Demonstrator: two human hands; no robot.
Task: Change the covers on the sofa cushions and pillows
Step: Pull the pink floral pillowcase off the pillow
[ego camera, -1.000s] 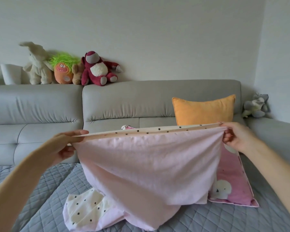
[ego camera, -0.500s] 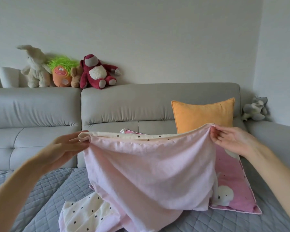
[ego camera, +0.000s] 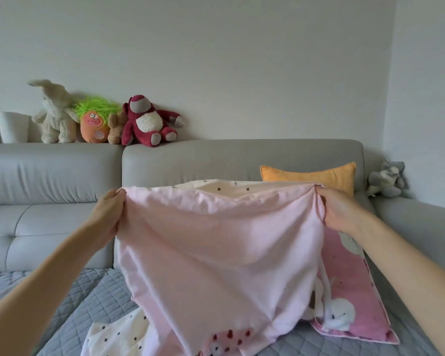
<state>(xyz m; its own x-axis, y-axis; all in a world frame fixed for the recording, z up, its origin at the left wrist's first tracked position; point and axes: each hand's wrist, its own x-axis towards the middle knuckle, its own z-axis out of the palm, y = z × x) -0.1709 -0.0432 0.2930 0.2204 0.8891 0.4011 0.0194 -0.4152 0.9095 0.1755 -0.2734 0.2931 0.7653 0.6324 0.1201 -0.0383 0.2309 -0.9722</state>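
A pale pink pillow cover (ego camera: 221, 253) hangs in front of me, its mouth held wide at the top, with a cream dotted inside showing. My left hand (ego camera: 108, 214) grips the left corner of the opening and my right hand (ego camera: 339, 209) grips the right corner. The cover's lower end trails onto the grey quilted seat (ego camera: 93, 291). Behind it leans a darker pink pillow (ego camera: 355, 299) with white animal prints, partly hidden. An orange cushion (ego camera: 319, 176) stands against the sofa back.
The grey sofa (ego camera: 190, 160) runs across the view, its right arm (ego camera: 416, 214) beside me. Several plush toys (ego camera: 144, 122) and a white pot (ego camera: 12, 127) sit on the backrest's top. A grey plush (ego camera: 385, 179) sits in the right corner.
Both hands have raised the cover and spread its mouth open, so the dotted inside now shows. The cover hides more of the pink pillow and the orange cushion.
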